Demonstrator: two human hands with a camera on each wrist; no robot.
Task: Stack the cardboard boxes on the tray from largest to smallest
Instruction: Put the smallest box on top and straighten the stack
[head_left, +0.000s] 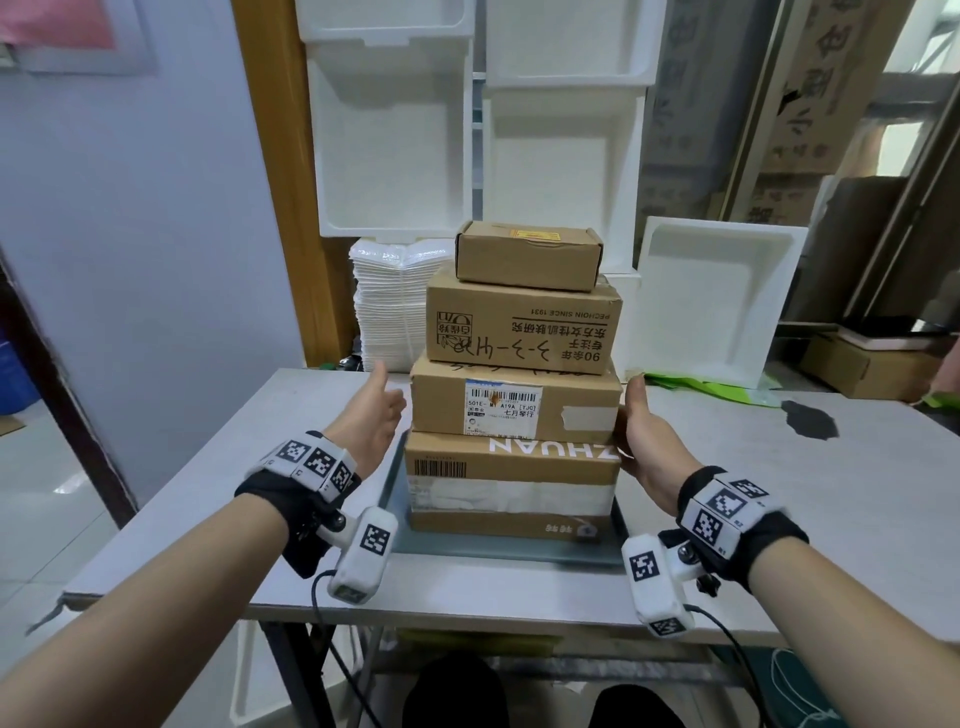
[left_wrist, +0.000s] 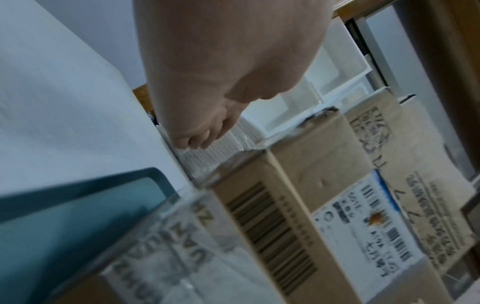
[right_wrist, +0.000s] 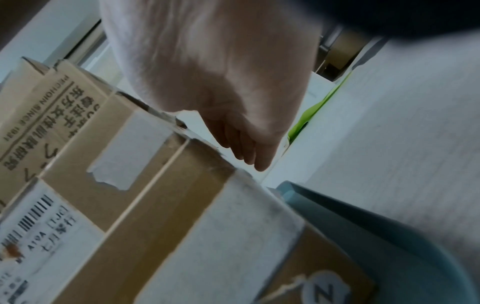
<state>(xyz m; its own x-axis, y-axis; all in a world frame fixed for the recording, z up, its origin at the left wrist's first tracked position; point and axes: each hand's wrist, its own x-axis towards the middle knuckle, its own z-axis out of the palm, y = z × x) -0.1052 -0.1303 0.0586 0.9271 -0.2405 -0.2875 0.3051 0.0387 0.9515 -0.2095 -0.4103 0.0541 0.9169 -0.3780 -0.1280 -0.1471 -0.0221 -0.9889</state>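
Several cardboard boxes stand stacked on a grey-blue tray (head_left: 498, 552) on the table. The bottom box (head_left: 511, 493) is widest, then the labelled box (head_left: 514, 405), the printed box (head_left: 522, 327) and the small top box (head_left: 527, 254). My left hand (head_left: 374, 415) is open with its thumb up, a short gap left of the labelled box; its straight fingers (left_wrist: 192, 142) show beside the stack. My right hand (head_left: 644, 441) is open at the stack's right side, close against the two lower boxes; its fingers (right_wrist: 249, 152) reach past the bottom box (right_wrist: 182, 226). Neither hand holds anything.
The grey table (head_left: 779, 493) has a dark mark (head_left: 810, 418) and a green bag (head_left: 691, 387) at the back right. White foam trays (head_left: 395, 156) and a pile of foam sheets (head_left: 384, 306) stand behind the stack. More cartons (head_left: 862, 364) sit at the far right.
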